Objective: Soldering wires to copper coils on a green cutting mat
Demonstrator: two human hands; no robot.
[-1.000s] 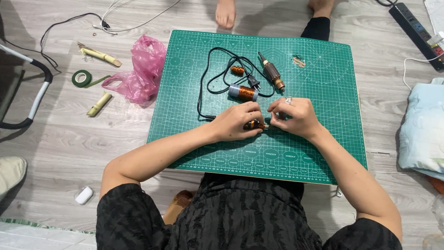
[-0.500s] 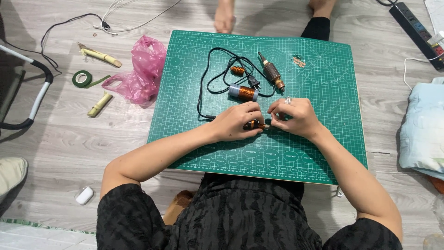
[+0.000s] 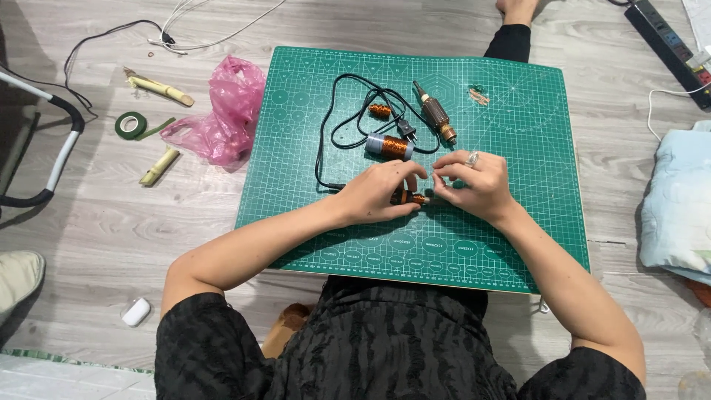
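Observation:
A small copper-wound coil (image 3: 409, 198) lies low over the green cutting mat (image 3: 518, 222). My left hand (image 3: 378, 191) grips it from the left. My right hand (image 3: 474, 185), a ring on one finger, pinches at its right end with the fingertips. Just beyond my hands lie a copper wire spool (image 3: 390, 146), a smaller copper coil (image 3: 380, 111), a motor armature (image 3: 434, 112) and a black power cord (image 3: 337, 126) with its plug (image 3: 405, 130).
A pink plastic bag (image 3: 218, 111), a roll of green tape (image 3: 130, 124) and two bamboo-like sticks (image 3: 158, 87) lie on the wooden floor left of the mat. A power strip (image 3: 670, 44) sits far right, a pale blue cloth (image 3: 678, 204) at right, a small white case (image 3: 136, 312) near my left elbow.
Both hands stay on the small coil with only slight finger shifts. The bare foot beyond the mat has gone from view.

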